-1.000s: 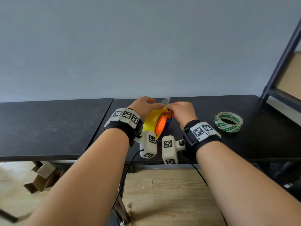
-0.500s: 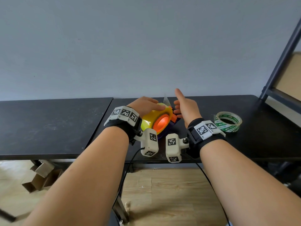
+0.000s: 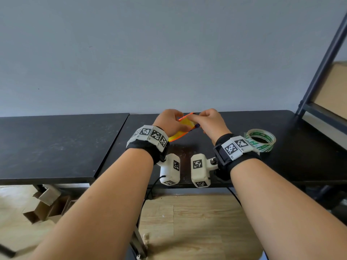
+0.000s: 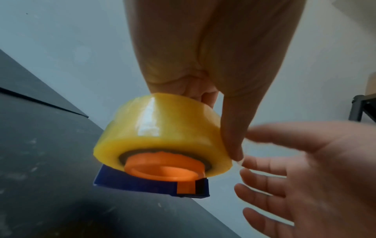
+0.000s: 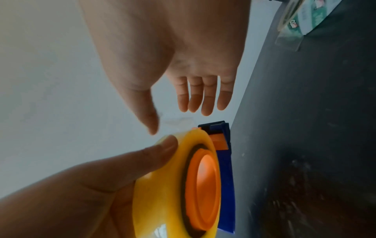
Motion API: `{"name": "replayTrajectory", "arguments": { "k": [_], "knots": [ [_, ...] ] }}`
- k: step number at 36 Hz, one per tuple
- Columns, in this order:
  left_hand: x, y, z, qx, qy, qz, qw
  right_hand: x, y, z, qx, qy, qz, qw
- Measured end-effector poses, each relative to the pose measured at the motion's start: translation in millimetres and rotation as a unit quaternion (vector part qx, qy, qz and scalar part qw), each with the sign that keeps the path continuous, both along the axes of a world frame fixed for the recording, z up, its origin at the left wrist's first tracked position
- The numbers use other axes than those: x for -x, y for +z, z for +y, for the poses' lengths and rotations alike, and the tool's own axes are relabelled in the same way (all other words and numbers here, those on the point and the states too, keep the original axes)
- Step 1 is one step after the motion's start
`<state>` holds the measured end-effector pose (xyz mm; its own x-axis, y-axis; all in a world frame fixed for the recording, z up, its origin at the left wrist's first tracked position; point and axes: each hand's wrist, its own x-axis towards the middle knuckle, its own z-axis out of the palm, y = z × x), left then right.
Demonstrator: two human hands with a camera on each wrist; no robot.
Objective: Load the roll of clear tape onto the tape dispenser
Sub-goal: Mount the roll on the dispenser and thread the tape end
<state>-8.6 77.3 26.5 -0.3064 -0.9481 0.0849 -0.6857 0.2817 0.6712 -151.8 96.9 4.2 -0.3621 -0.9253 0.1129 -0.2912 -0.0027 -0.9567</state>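
Two black tables (image 3: 62, 145) stand side by side against a pale grey wall, above a wood floor. From the head view, both hands are up over the right table. The left hand (image 3: 169, 121) grips the yellowish roll of clear tape (image 3: 185, 124), which sits on the tape dispenser (image 3: 195, 126). The right hand (image 3: 209, 122) is just beside it, with its fingers bent. A green and white tape roll (image 3: 261, 140) lies flat on the table, well apart to the right.

From the left wrist view, the left hand (image 4: 213, 56) holds the roll (image 4: 162, 133) from above, thumb down its side. The roll is on the orange hub, over the blue base (image 4: 150, 185). The right hand (image 4: 305, 177) is blurry, its fingers spread apart and holding nothing.

From the right wrist view, the right hand (image 5: 173, 56) has straight fingers close together, thumb apart. The left thumb presses the roll (image 5: 162, 185).
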Motion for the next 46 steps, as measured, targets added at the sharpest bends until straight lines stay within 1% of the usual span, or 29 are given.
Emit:
{"name": "replayTrajectory", "arguments": {
  "k": [4, 8, 13, 16, 22, 26, 30, 34, 39, 43, 46],
  "knots": [
    [-2, -2, 1, -0.004, -0.001, -0.003, 1.000, 2, -5, 1, -0.024, -0.020, 0.027, 0.999],
    [-7, -6, 2, -0.021, -0.008, -0.012, 1.000, 8, -10, 0, -0.015, -0.043, 0.026, 0.999],
    [-12, -10, 1, -0.067, -0.013, 0.001, 0.998, 12, -15, 1, -0.005, -0.060, 0.021, 0.998],
    [-11, -10, -1, -0.087, -0.012, -0.002, 0.996, 11, -18, 3, -0.004, -0.065, 0.020, 0.998],
    [-4, -14, 0, -0.100, 0.012, -0.013, 0.995, 6, -18, 3, -0.015, -0.065, 0.031, 0.997],
    [-7, -16, -2, -0.103, 0.021, -0.006, 0.994, 5, -18, 1, -0.008, -0.063, 0.017, 0.998],
    [-15, -18, -4, -0.109, 0.014, -0.005, 0.994, 8, -14, 2, 0.014, -0.071, 0.001, 0.997],
    [-16, -21, -4, -0.105, 0.014, -0.015, 0.994, 3, -10, 1, 0.021, -0.057, 0.017, 0.998],
    [-17, -23, -2, -0.094, 0.017, -0.025, 0.995, 3, -9, 0, 0.007, -0.067, 0.045, 0.997],
    [-14, -25, -1, -0.090, 0.015, -0.029, 0.995, 2, -11, -2, -0.009, -0.091, 0.082, 0.992],
    [-12, -26, -2, -0.089, 0.017, -0.025, 0.996, 2, -12, -3, -0.018, -0.089, 0.092, 0.992]
  ]
}}
